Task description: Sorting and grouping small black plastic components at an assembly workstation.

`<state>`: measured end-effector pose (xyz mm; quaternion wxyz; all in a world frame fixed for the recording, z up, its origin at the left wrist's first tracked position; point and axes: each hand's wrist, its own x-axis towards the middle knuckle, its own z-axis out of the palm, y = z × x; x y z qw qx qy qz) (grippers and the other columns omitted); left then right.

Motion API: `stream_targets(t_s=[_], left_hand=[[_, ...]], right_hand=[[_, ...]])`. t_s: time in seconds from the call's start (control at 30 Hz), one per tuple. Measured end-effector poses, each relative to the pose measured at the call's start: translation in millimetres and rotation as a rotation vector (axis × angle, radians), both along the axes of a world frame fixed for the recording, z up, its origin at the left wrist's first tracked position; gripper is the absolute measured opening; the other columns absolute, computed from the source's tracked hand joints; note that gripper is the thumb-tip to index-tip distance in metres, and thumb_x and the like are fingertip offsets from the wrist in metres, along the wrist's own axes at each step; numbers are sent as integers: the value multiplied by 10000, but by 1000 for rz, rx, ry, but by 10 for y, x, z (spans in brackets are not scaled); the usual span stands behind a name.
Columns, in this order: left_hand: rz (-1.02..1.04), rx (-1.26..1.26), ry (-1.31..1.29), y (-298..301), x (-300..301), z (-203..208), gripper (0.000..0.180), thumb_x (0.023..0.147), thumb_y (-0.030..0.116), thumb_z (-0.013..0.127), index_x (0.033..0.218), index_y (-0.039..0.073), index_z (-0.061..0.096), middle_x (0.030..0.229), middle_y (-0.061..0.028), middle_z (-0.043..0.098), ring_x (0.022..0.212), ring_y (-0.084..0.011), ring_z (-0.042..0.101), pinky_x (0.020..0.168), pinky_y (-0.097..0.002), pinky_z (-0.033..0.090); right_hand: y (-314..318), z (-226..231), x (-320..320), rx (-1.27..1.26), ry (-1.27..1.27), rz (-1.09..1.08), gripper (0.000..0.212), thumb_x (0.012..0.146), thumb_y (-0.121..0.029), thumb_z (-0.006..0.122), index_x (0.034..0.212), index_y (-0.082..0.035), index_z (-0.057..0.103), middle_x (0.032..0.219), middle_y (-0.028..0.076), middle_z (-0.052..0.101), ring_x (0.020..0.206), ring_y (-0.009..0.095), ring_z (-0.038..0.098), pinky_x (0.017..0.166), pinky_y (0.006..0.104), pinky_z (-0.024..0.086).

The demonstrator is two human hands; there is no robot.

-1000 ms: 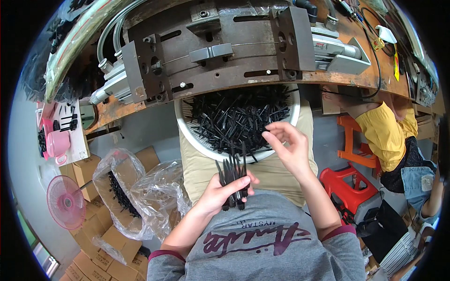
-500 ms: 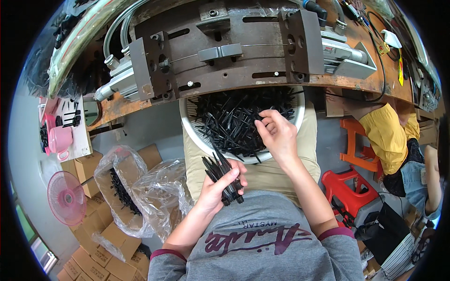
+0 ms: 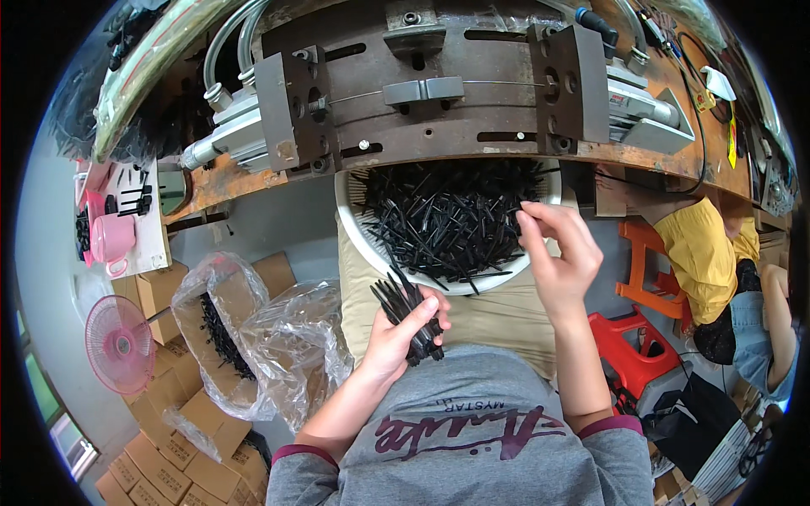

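Bundle of slender black pieces (image 3: 403, 304) is being held in left hand (image 3: 403, 339), thumb lying across it, narrow tips fanning forward and leftward, thicker ends gathering below thumb. Loose black pieces (image 3: 447, 223) are heaping in round white basket (image 3: 354, 239), lying crisscross, glinting in places, few poking over near rim.

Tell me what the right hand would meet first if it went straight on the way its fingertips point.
Most likely the black pieces heaped in the white basket, though how far the right hand is from them is unclear.
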<state>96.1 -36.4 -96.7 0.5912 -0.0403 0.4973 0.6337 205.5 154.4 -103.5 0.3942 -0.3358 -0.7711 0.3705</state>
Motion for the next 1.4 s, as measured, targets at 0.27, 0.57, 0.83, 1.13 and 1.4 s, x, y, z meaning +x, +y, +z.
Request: stream_targets(t_s=[0.27,0.57,0.83,1.13,1.4], left_hand=[[-166,-34,-27,47,-70,-17,350,967,240,582,1223,2,562,938,-61,598,793,-147,622,586,-263,518],[-189,22,-167,2,-58,23,222,933,231,635,1003,28,577,899,-67,623,767,-138,620,549,-245,503],[-62,-17,-128,-11,-65,110,173,948,194,596,976,29,555,899,-87,573,770,-183,607,562,-299,521],[-68,46,-118,-96,-89,6,209,933,191,622,1036,17,570,881,-82,577,751,-169,601,552,-288,503],[97,-17,-41,-34,-123,29,203,919,153,632,1055,11,581,890,-72,575,772,-176,596,554,-290,498]], right_hand=[[72,384,180,-1106,6,472,107,877,-51,681,941,35,682,733,34,656,558,54,568,493,189,442],[-11,-133,-254,-652,-108,343,128,857,-99,702,973,-47,699,733,16,630,556,26,530,498,200,422],[248,-402,-608,502,-514,396,186,758,-48,629,935,-64,683,858,83,615,724,250,639,632,355,521],[200,-378,-611,586,-509,369,141,726,-48,661,864,-51,631,876,83,607,752,240,631,636,350,522],[-88,67,-68,-888,-184,489,170,790,-126,793,738,-15,674,716,-8,589,587,20,521,512,207,406]])
